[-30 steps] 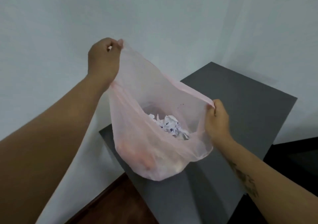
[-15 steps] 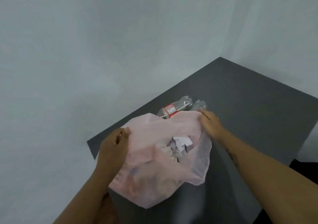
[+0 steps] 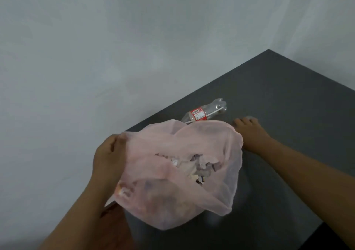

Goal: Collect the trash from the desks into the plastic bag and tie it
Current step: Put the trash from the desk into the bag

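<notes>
A thin pink plastic bag sits on the near left corner of the dark grey desk, its mouth open, with crumpled paper and other trash inside. My left hand grips the bag's left rim. An empty clear plastic bottle with a red label lies on its side just behind the bag. My right hand is off the bag, resting on the desk to the right of the bottle, fingers loosely curled and holding nothing.
A pale wall runs close behind and to the left of the desk. Brown floor shows below the desk's near left corner. A dark surface lies at the bottom right.
The bag came down from mid-air onto the desk. My right hand let go of its rim and moved right, beside the bottle. The bottle came into view.
</notes>
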